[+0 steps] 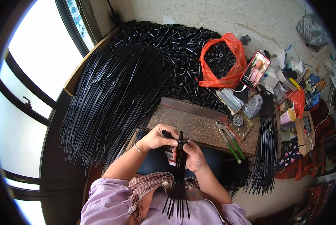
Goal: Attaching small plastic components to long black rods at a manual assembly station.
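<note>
In front of my chest hangs a bundle of thin black rods (pixel 180 159), gathered at the top round a short black tube and fanning out toward my lap; it looks like an umbrella's ribs. My left hand (pixel 154 139) is closed, with a second black tubular piece (pixel 165 133) sticking out between its fingers. Its thumb tip touches the top of the bundle. My right hand (pixel 195 157) grips the bundle from the right side, thumb uppermost. Parts of the fingers of both hands are hidden behind the rods.
A metal strip (pixel 193 108) edges the stone-patterned worktop, holding back heaped black tubes (pixel 175 45). Long black rods (pixel 108 101) overhang at left, more (pixel 264 150) at right. Nearby are green-handled pliers (pixel 231 144), an orange bag (pixel 235 48) of black rings and a propped phone (pixel 255 70).
</note>
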Demonstrator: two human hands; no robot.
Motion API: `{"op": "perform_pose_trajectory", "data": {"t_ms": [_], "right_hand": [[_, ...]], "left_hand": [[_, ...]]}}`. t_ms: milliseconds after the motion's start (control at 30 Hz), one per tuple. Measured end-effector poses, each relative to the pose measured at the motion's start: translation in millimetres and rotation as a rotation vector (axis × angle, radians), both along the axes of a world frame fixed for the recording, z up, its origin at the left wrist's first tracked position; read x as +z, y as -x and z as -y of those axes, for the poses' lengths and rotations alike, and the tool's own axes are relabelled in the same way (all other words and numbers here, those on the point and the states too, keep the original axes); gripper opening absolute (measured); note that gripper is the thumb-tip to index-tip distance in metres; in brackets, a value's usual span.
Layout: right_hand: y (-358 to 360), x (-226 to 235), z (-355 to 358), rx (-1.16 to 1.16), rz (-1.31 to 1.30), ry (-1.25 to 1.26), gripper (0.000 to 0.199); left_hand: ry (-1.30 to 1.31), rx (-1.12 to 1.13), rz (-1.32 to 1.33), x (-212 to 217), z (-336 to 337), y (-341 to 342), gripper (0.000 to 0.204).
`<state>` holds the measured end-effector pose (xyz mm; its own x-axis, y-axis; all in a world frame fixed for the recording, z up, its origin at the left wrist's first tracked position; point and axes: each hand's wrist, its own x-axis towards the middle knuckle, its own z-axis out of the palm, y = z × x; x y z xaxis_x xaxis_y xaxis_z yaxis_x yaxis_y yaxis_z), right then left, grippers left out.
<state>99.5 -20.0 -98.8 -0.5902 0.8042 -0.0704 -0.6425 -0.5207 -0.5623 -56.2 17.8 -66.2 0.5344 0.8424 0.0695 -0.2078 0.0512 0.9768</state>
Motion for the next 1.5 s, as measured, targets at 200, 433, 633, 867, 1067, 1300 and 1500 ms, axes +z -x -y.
{"op": "perform_pose_trajectory", "data": {"t_ms": [200,433,633,867,1067,1300,1500], "right_hand": [[1,1,3,0.079,-0.011,-0.081,0.019],[2,1,3,0.017,-0.004,-0.03,0.02],[1,4,10,-0.146,0.058,-0.053,0.016],[10,3,8,-0.425,0.248,-0.068,0.012],[9,7,11,-0.482,0.295,-0.101,0.013],[9,11,8,-0.437,0.315,-0.062,0.015],[7,15,11,-0.417,0.293,-0.026,0.015]], "left_hand": [[-0.046,-0.23,0.165,-9,-1,4,0.016],[-0.022,-0.178,0.12,-8,-6,3,0.016],[-0.059,-0.117,-0.112,8,-5,-3,0.028],[-0.018,-0.024,-0.337,34,-18,-37,0.045],[-0.025,-0.027,-0.061,32,-18,-29,0.039],[-0.177,0.025,-0.005,39,-23,-20,0.016],[-0.459,-0.068,-0.548,44,-25,-10,0.014]]}}
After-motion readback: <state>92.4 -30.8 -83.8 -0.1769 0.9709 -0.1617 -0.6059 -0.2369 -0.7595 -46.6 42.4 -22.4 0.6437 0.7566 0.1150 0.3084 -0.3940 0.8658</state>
